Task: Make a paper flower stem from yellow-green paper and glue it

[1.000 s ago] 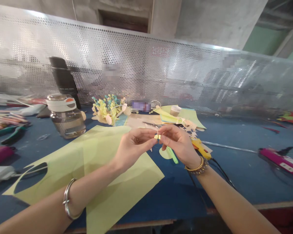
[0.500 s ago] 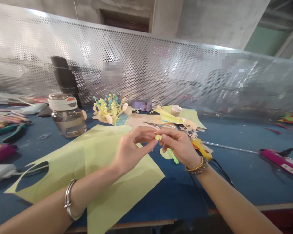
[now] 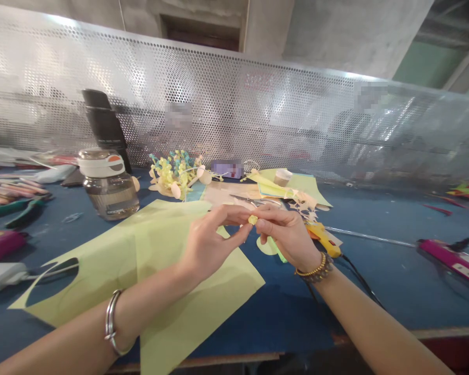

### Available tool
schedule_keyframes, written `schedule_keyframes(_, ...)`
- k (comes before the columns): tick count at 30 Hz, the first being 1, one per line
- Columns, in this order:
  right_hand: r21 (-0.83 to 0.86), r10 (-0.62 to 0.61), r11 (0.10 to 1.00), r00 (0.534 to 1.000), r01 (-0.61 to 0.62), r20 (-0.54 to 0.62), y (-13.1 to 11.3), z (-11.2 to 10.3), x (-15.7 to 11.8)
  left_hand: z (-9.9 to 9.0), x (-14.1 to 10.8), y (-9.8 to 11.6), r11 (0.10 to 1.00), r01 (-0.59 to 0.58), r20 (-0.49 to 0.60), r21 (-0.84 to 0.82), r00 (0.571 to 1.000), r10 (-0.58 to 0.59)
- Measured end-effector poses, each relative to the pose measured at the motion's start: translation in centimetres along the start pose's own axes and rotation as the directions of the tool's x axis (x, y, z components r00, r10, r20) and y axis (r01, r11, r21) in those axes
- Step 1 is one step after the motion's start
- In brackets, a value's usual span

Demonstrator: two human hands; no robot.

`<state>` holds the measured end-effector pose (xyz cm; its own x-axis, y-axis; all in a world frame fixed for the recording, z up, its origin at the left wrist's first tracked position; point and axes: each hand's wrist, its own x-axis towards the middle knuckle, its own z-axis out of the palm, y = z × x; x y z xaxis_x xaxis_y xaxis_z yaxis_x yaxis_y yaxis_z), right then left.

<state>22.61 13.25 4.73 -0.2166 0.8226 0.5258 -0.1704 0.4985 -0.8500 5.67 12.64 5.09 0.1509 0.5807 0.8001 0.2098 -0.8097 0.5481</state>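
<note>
A small rolled piece of yellow paper (image 3: 252, 220) is pinched between the fingertips of both hands. My left hand (image 3: 214, 237) grips it from the left, thumb below and fingers above. From the other side, my right hand (image 3: 283, 229) closes thumb and fingers on its right edge. Beneath the left forearm lie large yellow paper sheets (image 3: 195, 307), one with a round cut-out. Behind the right hand are a yellow glue gun (image 3: 323, 239), a yellow paper disc (image 3: 266, 246) and a bright green object partly hidden by the hand. Scissors (image 3: 244, 199) lie just beyond the fingers.
At the left stand a clear water bottle (image 3: 111, 190) and a tall black bottle (image 3: 105, 125). Paper flowers (image 3: 175, 174) sit near the perforated metal screen (image 3: 226, 114). A purple power strip (image 3: 451, 260) is at the right, pliers (image 3: 27, 211) at the left.
The yellow paper's loose end, which stuck out to the right, now looks wound into a more compact roll. Both hands stay almost in place, with fingertips slightly closer together.
</note>
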Motion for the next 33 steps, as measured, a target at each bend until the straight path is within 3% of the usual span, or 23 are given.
schedule_keyframes(9, -0.079, 0.043, 0.996, 0.997, -0.048, -0.064, -0.4, 0.5, -0.3, 0.0, -0.1, -0.6, 0.995, -0.041, -0.013, 0.090, 0.999, 0.042)
schedule_keyframes(25, -0.306, -0.109, 0.949, 0.991, 0.080, -0.078, -0.8, 1.6, -0.7, -0.2, 0.2, -0.8, 0.989, -0.033, 0.023, 0.141, 0.999, 0.030)
schedule_keyframes(29, -0.310, -0.129, 0.946, 0.986, 0.091, -0.106, -0.9, 1.5, -0.7, -0.1, 0.3, -0.8, 0.998, -0.010, 0.049, 0.066, 0.999, 0.006)
schedule_keyframes(33, -0.325, -0.126, 0.943, 0.981, 0.073, -0.146, -1.0, 1.5, -0.7, 0.1, 0.3, -0.8, 0.993, 0.095, 0.067, -0.067, 0.994, -0.090)
